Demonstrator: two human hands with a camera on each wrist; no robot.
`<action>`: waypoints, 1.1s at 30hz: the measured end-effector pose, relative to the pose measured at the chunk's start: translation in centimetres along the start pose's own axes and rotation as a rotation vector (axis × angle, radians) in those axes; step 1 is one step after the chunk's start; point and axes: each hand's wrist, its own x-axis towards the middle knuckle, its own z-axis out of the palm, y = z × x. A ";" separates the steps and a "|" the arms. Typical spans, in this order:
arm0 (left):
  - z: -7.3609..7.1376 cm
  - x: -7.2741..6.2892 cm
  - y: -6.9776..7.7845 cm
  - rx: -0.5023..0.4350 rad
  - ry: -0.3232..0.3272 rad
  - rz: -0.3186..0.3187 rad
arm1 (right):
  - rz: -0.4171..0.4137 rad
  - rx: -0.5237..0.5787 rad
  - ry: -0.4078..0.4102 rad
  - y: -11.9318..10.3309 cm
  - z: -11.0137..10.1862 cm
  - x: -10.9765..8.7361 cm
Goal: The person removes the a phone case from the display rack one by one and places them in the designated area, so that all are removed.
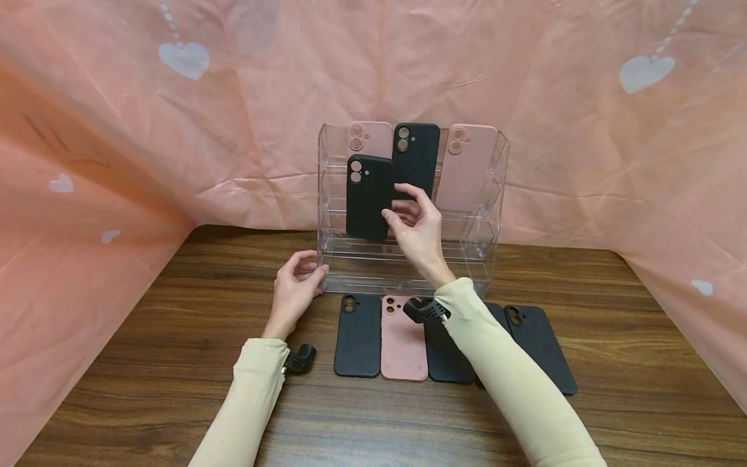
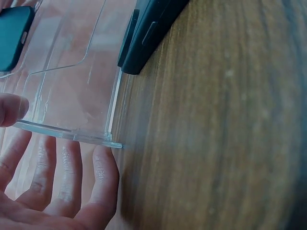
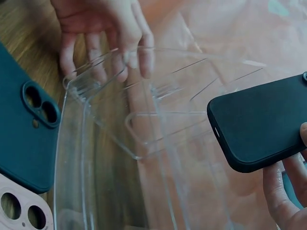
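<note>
My right hand (image 1: 419, 230) pinches a black phone case (image 1: 369, 201) by its right edge, thumb in front and fingers behind. That case stands upright at the left part of a clear tiered display rack (image 1: 408, 285); whether its bottom edge touches a tier I cannot tell. With thumb and fingers on either side of the clear side panel (image 2: 62, 105), my left hand (image 1: 294, 288) grips the rack's lower left edge. Along the top tier stand a pink case (image 1: 373, 133), another black case (image 1: 417, 155) and a second pink case (image 1: 469, 165).
Several cases lie in a row on the wooden table before the rack: a black case (image 1: 357, 337) at left, a pink case (image 1: 404, 344), then black ones up to the rightmost case (image 1: 543, 350). My right forearm covers part of them. Pink cloth (image 1: 554, 130) hangs behind and at both sides.
</note>
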 end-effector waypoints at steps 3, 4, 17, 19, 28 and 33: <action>0.0 0.1 0.0 -0.002 0.000 -0.001 | -0.001 0.006 -0.004 -0.4 -0.2 0.1; 0.0 0.1 -0.1 -0.002 0.000 -0.001 | 0.002 0.012 -0.007 -0.5 -0.3 0.1; 0.0 0.4 -0.2 -0.014 0.001 0.009 | 0.010 0.012 -0.043 -1.3 -1.1 -0.2; 0.0 0.4 -0.2 -0.015 0.001 0.011 | 0.014 0.013 -0.044 -1.3 -1.3 -0.2; 0.0 0.4 -0.2 -0.013 -0.002 0.012 | 0.009 0.028 -0.043 -1.2 -2.1 -0.7; 0.1 0.4 -0.2 -0.012 -0.002 0.016 | 0.019 0.031 -0.061 -1.2 -2.7 -1.0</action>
